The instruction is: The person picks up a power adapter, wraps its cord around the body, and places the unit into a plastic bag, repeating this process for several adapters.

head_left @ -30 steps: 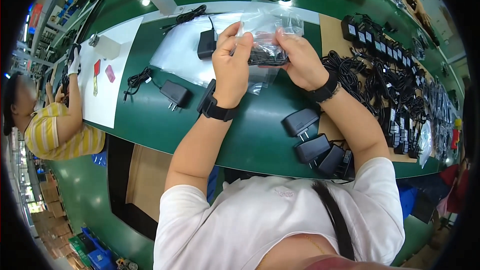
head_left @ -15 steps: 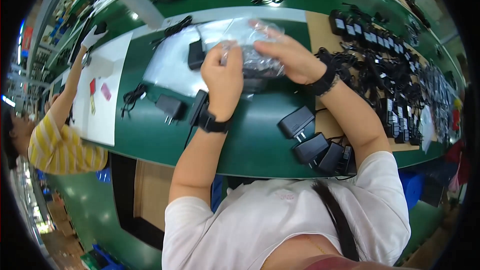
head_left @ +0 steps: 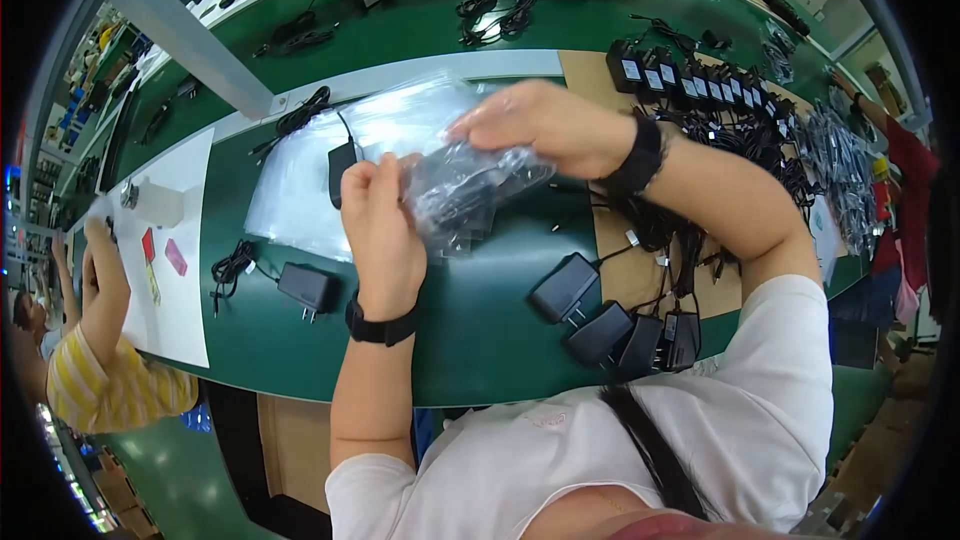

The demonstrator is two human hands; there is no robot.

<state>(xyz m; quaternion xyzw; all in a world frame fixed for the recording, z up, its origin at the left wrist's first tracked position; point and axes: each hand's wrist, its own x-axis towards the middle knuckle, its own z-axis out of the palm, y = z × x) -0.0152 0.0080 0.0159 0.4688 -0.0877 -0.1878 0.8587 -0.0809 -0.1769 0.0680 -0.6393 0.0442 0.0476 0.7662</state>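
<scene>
A clear plastic bag (head_left: 450, 185) with something dark inside, partly obscured by glare, is held up between my hands. My left hand (head_left: 382, 240) pinches its left edge between thumb and fingers. Over its upper right side, my right hand (head_left: 560, 130) is closed, fingers bent and gripping the film. Beneath lies a stack of flat clear bags (head_left: 285, 195). A black power adapter (head_left: 342, 172) rests on that stack, just left of my left hand. Nearer me stands another black adapter (head_left: 307, 287) with its prongs out and its coiled cable (head_left: 233, 268) beside it.
Several black adapters (head_left: 566, 287) sit near the front edge, right of centre. Beyond them, rows of adapters (head_left: 690, 80) and tangled cables cover a brown board (head_left: 590, 75). A co-worker in a yellow striped shirt (head_left: 125, 380) is at left, by a white sheet (head_left: 190, 325).
Both hands and the bag have come left and lower in view. My right hand's spread fingers have closed onto the bag. The camera view has shifted too.
</scene>
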